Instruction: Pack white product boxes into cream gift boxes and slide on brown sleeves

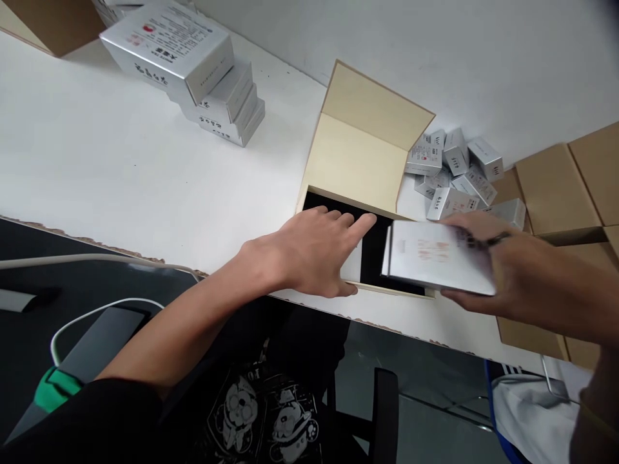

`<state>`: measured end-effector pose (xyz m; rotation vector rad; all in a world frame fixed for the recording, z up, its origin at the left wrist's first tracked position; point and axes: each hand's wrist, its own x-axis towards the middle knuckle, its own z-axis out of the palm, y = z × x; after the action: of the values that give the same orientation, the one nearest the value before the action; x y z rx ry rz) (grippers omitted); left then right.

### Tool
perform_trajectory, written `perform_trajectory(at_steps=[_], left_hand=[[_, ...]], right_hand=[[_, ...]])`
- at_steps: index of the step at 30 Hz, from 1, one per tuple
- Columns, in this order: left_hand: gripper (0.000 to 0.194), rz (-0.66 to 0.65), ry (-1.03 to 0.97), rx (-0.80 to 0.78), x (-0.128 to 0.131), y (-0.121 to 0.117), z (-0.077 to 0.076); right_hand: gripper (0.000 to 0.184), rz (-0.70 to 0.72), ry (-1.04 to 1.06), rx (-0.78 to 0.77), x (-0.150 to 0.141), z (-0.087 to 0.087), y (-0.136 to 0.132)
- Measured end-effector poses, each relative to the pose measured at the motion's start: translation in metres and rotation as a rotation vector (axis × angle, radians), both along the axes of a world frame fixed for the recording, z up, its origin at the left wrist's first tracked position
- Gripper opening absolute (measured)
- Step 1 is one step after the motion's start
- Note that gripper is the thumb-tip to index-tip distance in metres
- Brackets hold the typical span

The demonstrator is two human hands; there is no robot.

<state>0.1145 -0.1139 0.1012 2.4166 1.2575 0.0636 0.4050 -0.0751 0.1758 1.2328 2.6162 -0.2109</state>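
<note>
Currently, our right hand (507, 270) is wrapped across a silver box (435, 254), right of centre, fingers and thumb on opposite edges. Our left hand (319, 251), loosely spread and apparently gripping nothing, lies over the black-lined case (374, 258) at centre. For clean placement, we should clear the left fingers, square the box to the case and lower it level. The raised lid (360, 154) and loose boxes (456, 151), upper right, should remain untouched.

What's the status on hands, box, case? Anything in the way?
Right hand gripping silver box at open case's right end. Left hand open over its left part, partly hiding pale item inside. Lid open, out of the way.
</note>
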Motion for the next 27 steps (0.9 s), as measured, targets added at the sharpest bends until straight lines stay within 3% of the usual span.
perform_trajectory(at_steps=[6, 12, 16, 20, 24, 27], left_hand=[[0.115, 0.035, -0.048, -0.013, 0.0, -0.002, 0.002], [0.116, 0.047, -0.067, -0.01, 0.0, -0.004, -0.001], [0.116, 0.072, -0.044, 0.008, 0.0, -0.004, -0.002], [0.114, 0.064, -0.043, 0.006, 0.001, -0.003, -0.002], [0.114, 0.052, -0.034, -0.002, 0.0, -0.002, -0.002], [0.111, 0.039, -0.034, 0.01, 0.0, -0.002, -0.002]], right_hand=[[0.076, -0.169, 0.259, -0.006, 0.008, -0.028, -0.008], [0.08, -0.245, 0.463, -0.058, 0.006, -0.047, -0.017], [0.085, -0.129, 0.307, -0.094, 0.015, -0.043, -0.008], [0.082, 0.023, 0.307, -0.096, 0.017, -0.031, -0.003], [0.086, 0.161, 0.209, 0.002, -0.003, -0.027, -0.005], [0.087, 0.268, 0.061, 0.004, -0.026, -0.038, -0.007]])
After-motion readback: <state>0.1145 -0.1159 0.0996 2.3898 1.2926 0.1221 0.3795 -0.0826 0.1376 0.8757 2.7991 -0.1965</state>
